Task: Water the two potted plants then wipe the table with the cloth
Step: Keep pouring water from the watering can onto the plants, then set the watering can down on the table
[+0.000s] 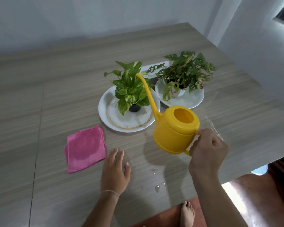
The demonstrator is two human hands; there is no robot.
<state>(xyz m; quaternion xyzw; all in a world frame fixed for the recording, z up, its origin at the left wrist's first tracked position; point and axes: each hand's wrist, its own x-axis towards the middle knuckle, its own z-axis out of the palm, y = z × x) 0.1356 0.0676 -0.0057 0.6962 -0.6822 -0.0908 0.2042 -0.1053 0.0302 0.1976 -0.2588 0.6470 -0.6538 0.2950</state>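
the right hand (pixel 206 151) grips the handle of the yellow watering can (pixel 175 130), holding it above the bench (pixel 56 89) with its long spout (pixel 147 92) reaching over the left potted plant (pixel 129 89) on a white plate (pixel 115 122). the left hand (pixel 115 171) rests flat with fingers spread just beside the folded pink cloth (pixel 85 148). the right potted plant (pixel 187 72) sits on a second plate (pixel 193 100), and water drops (pixel 156 188) lie near the front edge.
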